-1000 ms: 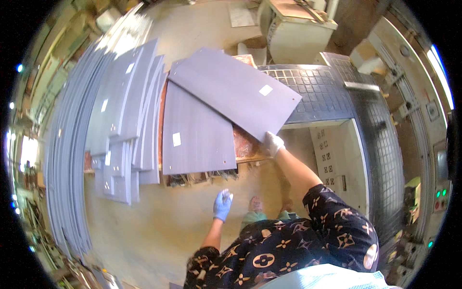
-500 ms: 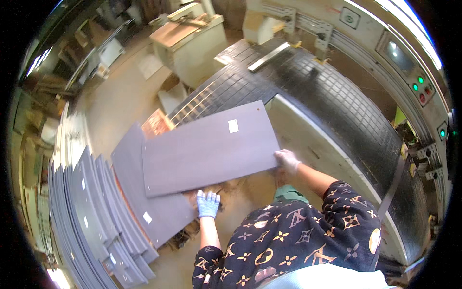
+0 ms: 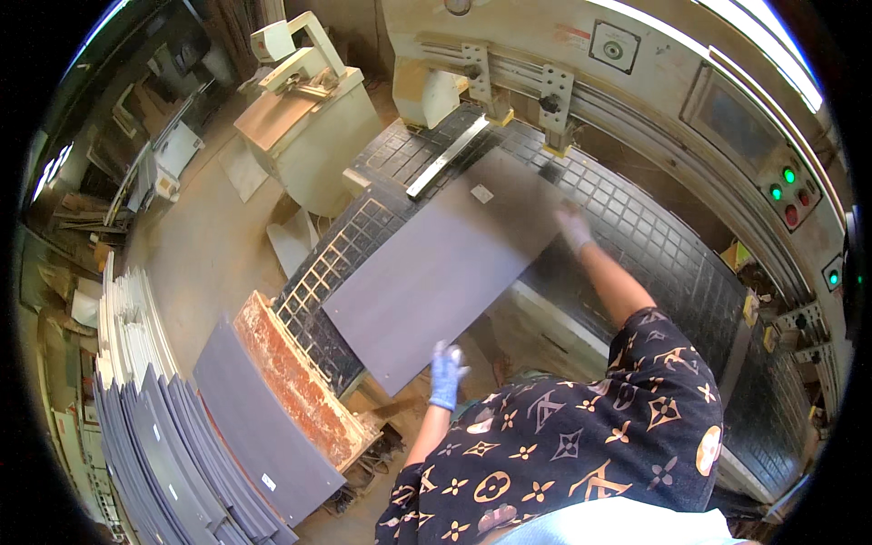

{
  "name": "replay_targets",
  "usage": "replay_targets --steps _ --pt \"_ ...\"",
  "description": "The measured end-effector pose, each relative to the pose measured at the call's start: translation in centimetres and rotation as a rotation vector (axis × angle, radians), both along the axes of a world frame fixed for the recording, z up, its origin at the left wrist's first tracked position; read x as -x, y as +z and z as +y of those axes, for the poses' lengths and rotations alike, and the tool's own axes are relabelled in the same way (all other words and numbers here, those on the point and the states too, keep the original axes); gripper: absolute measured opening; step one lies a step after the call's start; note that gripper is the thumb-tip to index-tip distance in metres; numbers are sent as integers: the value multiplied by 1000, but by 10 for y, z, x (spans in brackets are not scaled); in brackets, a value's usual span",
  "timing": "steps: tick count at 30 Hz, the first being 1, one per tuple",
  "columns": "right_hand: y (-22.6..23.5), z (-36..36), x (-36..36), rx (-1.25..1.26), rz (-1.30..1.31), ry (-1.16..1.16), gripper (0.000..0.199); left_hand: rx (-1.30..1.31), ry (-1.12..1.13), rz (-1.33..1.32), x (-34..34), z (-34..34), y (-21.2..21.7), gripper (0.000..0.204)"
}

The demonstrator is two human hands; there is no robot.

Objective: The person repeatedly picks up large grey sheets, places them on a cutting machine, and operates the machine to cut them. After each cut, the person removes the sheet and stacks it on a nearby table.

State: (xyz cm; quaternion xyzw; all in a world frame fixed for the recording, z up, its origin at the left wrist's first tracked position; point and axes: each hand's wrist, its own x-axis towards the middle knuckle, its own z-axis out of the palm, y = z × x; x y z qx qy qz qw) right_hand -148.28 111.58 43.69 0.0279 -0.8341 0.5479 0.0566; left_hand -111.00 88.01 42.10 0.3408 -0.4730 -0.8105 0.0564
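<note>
A flat grey panel (image 3: 427, 272) with a small white label lies slanted over the black gridded machine bed (image 3: 640, 222). At its right edge, my right hand (image 3: 574, 227) in a white glove grips it, smeared by motion. My left hand (image 3: 445, 377), in a blue glove, is at the panel's near edge with fingers stretched and thumb apart, fingertips touching or very close to it. I cannot tell whether the panel rests fully on the bed.
Several grey panels (image 3: 163, 454) stand leaning at the left, another grey panel (image 3: 263, 413) beside a worn reddish board (image 3: 295, 363). A metal bar (image 3: 448, 156) lies across the bed. Behind are a beige cabinet (image 3: 313, 145) and a control panel with lit green buttons (image 3: 788, 186).
The grey panel has moved away from the leaning panels, up and right onto the bed, and turned. Both hands have moved with it; the reddish board is now uncovered.
</note>
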Motion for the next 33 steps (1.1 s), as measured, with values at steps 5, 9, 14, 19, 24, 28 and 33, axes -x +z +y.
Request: replay_targets --steps 5,9,14,19,24,28,33 --pt "18 -44 -83 -553 -183 178 62 1026 360 -538 -16 -40 -6 69" --pt "13 -72 -81 -853 -242 287 72 270 444 -483 -2 -53 -31 57" --pt "21 -71 -28 -972 -170 231 71 99 399 -459 45 -40 -26 47" --pt "42 -53 17 -989 -218 248 72 73 292 -447 89 -28 -19 56" --pt "46 -43 51 -980 -274 199 76 135 303 -514 125 -1 -2 53" --pt "49 -39 61 -925 -297 238 79 146 283 -514 120 -1 -6 53" --pt "38 -1 98 -547 -256 389 66 301 195 -428 93 -7 -19 60"
